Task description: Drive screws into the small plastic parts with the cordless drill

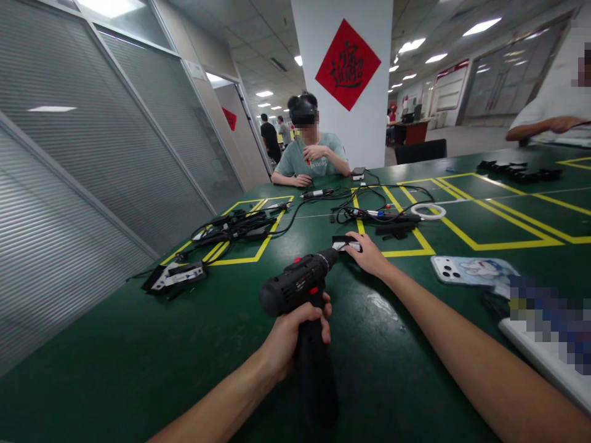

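Observation:
My left hand (pixel 295 335) is wrapped round the grip of a black cordless drill (pixel 300 283) with red buttons. The drill points away from me and to the right. Its chuck end is close to a small black-and-white part (pixel 344 243) on the green table (pixel 231 363); I cannot tell whether a bit touches it. My right hand (pixel 367 253) grips that part at its right side, with the fingers pressed on it. The part's far details are too small to make out.
Black cables (pixel 235 224) lie in a heap at left, near a black-and-white piece (pixel 178 277). More cables and a white ring (pixel 428 212) sit ahead. A phone (pixel 473 271) lies at right. Yellow tape marks the table. A person (pixel 311 151) sits opposite; another person's arm (pixel 549 126) is far right.

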`<state>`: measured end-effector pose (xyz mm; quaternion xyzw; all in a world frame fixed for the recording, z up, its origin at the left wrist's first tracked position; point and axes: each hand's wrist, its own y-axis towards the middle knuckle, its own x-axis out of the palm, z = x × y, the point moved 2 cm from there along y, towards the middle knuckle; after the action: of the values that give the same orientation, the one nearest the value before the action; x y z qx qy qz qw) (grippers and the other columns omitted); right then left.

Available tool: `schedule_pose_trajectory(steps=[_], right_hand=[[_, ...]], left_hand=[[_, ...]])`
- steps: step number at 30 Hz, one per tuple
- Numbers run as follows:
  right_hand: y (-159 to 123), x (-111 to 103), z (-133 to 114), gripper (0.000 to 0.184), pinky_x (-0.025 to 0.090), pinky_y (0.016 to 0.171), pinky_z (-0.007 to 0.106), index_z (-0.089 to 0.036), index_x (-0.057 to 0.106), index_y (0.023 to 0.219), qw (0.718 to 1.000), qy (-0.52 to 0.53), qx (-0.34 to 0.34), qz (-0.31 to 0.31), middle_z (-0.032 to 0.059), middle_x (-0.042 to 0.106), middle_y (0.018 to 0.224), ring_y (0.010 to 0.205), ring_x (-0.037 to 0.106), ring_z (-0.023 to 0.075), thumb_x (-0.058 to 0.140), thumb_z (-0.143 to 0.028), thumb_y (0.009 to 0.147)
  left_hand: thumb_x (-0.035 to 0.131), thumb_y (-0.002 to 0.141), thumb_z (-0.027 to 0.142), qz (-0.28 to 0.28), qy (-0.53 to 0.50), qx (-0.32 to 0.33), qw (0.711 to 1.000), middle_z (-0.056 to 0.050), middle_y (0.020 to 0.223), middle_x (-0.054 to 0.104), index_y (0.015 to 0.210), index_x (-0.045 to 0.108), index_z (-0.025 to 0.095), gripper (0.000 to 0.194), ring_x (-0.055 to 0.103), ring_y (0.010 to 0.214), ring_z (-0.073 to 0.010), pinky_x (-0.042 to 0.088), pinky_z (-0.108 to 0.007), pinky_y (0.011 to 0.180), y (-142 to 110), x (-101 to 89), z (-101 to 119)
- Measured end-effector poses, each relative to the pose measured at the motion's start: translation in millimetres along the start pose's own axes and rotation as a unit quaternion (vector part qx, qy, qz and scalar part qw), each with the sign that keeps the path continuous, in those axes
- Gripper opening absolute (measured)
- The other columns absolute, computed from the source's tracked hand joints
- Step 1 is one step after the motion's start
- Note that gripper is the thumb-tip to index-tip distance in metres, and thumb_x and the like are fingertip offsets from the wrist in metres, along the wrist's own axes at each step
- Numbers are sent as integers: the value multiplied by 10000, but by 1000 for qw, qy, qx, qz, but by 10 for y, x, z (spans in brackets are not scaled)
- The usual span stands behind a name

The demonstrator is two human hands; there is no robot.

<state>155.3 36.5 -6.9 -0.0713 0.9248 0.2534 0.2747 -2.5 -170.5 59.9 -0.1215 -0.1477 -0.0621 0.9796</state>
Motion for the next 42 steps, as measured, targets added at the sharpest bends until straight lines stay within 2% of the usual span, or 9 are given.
schedule_pose_trajectory(steps=[12, 20, 28, 42], right_hand=[[2, 8, -8, 400, 404, 905, 344, -246, 520, 1193, 1000, 0, 2, 8, 61, 498, 1031, 932, 547, 188, 517, -340, 804], [0, -8, 5, 497, 402, 912, 319, -254, 495, 1220, 1000, 6, 3, -8, 51, 489, 1063, 945, 543, 175, 557, -216, 728], [9, -2, -10, 380, 393, 910, 335, -247, 522, 1192, 1000, 8, 13, 5, 57, 510, 1046, 955, 542, 183, 465, -371, 838], [22, -31, -45, 358, 395, 904, 321, -232, 559, 1151, 1000, 6, 13, 9, 59, 551, 1051, 970, 545, 186, 494, -355, 822]], left_hand=[[457, 755, 184, -2, 20, 13, 1000, -37, 850, 542, 976, 523, 136, 235, 510, 515, -87, 412, -258, 560, -39, 6, 18], [476, 739, 188, 8, 23, 2, 1000, -34, 844, 534, 964, 524, 134, 236, 517, 507, -89, 417, -257, 550, -66, 16, 27], [489, 729, 192, 21, 22, -13, 999, -29, 829, 538, 947, 531, 135, 229, 512, 500, -86, 418, -249, 540, -61, 18, 22], [485, 734, 198, 18, 18, -29, 999, -19, 819, 527, 957, 524, 143, 232, 506, 495, -86, 410, -248, 529, -76, 1, -12]])
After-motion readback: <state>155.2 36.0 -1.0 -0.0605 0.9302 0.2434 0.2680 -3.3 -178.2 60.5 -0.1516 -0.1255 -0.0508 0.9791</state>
